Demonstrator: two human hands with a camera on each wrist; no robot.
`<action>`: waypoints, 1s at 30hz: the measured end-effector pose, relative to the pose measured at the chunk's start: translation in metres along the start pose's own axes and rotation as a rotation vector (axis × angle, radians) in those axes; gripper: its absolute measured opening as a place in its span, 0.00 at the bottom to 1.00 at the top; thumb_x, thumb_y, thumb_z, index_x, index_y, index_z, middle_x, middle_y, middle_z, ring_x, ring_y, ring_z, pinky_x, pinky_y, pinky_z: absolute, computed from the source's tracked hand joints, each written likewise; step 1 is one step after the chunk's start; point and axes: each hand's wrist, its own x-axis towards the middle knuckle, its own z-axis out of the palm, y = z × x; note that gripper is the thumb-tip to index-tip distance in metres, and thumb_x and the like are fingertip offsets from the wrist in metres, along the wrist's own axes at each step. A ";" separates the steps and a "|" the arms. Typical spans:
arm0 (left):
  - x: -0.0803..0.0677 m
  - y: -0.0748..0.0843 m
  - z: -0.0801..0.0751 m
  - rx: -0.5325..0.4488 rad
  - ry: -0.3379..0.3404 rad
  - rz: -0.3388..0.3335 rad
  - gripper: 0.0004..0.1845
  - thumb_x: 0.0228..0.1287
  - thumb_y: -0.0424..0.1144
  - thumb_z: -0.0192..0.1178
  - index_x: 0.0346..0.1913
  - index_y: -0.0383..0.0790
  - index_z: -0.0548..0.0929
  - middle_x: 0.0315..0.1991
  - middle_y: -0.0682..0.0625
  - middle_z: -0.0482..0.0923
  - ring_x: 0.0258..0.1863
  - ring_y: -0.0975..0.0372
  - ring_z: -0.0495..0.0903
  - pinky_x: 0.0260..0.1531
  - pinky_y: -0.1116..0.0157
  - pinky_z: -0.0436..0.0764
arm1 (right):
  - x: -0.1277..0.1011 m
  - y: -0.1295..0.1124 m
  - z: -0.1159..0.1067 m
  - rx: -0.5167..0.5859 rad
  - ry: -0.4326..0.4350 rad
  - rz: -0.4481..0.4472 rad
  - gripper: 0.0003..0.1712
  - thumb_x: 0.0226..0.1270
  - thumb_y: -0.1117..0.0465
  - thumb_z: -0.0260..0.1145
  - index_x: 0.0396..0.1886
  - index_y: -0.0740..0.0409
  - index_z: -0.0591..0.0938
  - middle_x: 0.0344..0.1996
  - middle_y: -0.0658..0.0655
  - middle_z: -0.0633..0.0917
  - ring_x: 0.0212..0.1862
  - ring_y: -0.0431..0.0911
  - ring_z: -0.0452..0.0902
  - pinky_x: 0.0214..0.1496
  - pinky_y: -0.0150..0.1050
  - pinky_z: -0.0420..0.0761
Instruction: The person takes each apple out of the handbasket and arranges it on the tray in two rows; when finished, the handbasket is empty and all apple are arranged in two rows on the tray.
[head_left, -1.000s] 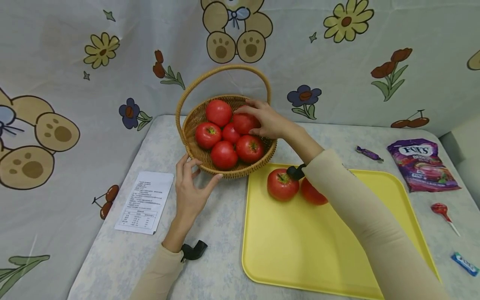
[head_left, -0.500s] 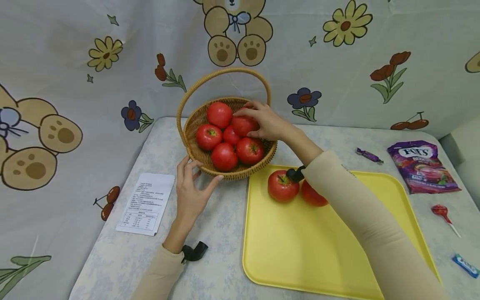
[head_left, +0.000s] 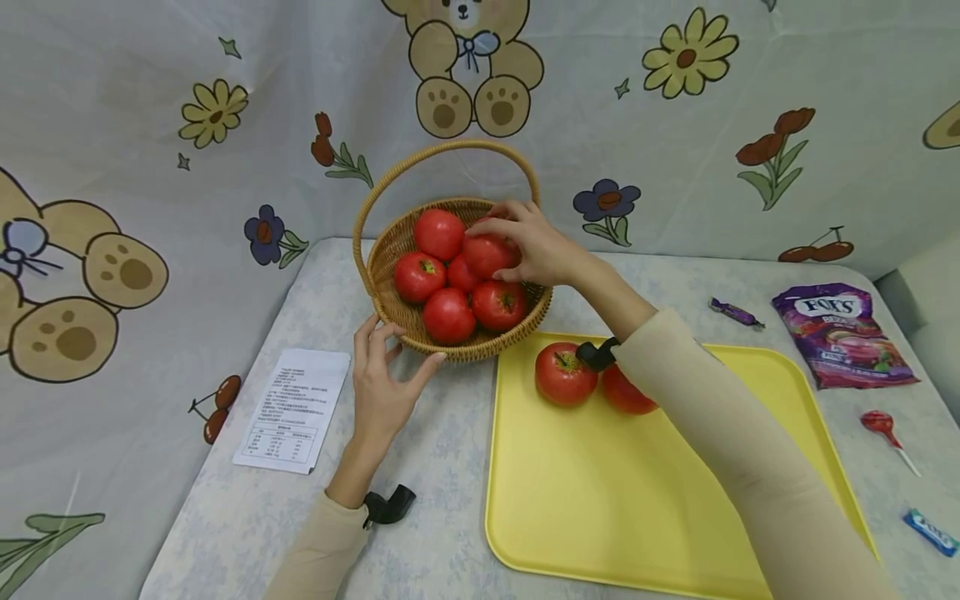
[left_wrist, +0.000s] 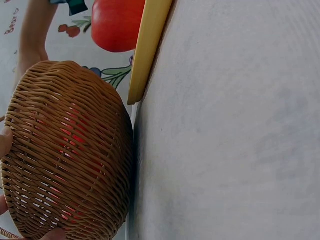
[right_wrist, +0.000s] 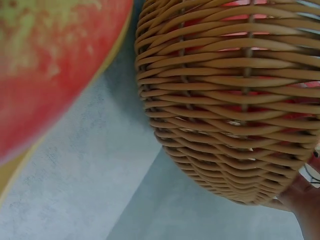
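Note:
A wicker basket (head_left: 384, 302) with a hoop handle holds several red tomatoes. My right hand (head_left: 534, 243) reaches in from the right, its fingers curled over the top tomato (head_left: 483, 252). My left hand (head_left: 381, 383) clasps the basket's near wall between thumb and fingers; its fingertips (left_wrist: 49, 234) show against the weave of the basket (left_wrist: 70, 155). On the yellow tray (head_left: 637, 492) lie two tomatoes, one (head_left: 564, 375) in plain sight and another (head_left: 626, 393) partly under my right forearm. The right wrist view shows the basket wall (right_wrist: 225, 100) and a blurred tomato (right_wrist: 50, 65).
A printed paper sheet (head_left: 292, 408) lies left of my left hand. Right of the tray lie a purple candy bag (head_left: 843, 333), a wrapped sweet (head_left: 737, 312), a red lollipop (head_left: 881, 423) and a blue stick pack (head_left: 930, 531). A cartoon-print cloth hangs behind the table.
Both hands stay almost where they were, the right on the top tomato and the left on the basket. The view has drifted slightly.

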 end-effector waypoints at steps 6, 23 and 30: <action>-0.001 -0.001 0.001 0.001 -0.001 -0.004 0.31 0.50 0.45 0.77 0.51 0.35 0.73 0.66 0.33 0.62 0.66 0.48 0.69 0.50 0.56 0.85 | -0.016 -0.009 -0.009 0.015 0.054 -0.058 0.35 0.53 0.59 0.79 0.62 0.41 0.78 0.62 0.59 0.69 0.59 0.57 0.61 0.55 0.53 0.73; -0.002 -0.001 0.000 0.006 -0.009 -0.021 0.31 0.51 0.46 0.76 0.52 0.33 0.73 0.67 0.35 0.61 0.66 0.51 0.70 0.51 0.59 0.85 | -0.090 -0.019 -0.048 0.007 0.098 -0.051 0.37 0.47 0.64 0.80 0.60 0.43 0.79 0.60 0.60 0.69 0.58 0.51 0.66 0.43 0.44 0.82; -0.001 -0.001 0.001 0.007 -0.012 -0.021 0.31 0.51 0.45 0.76 0.52 0.33 0.73 0.66 0.36 0.62 0.66 0.53 0.69 0.51 0.59 0.85 | -0.134 -0.010 -0.059 -0.012 0.064 0.024 0.39 0.44 0.68 0.81 0.60 0.46 0.79 0.59 0.59 0.69 0.57 0.50 0.67 0.44 0.36 0.83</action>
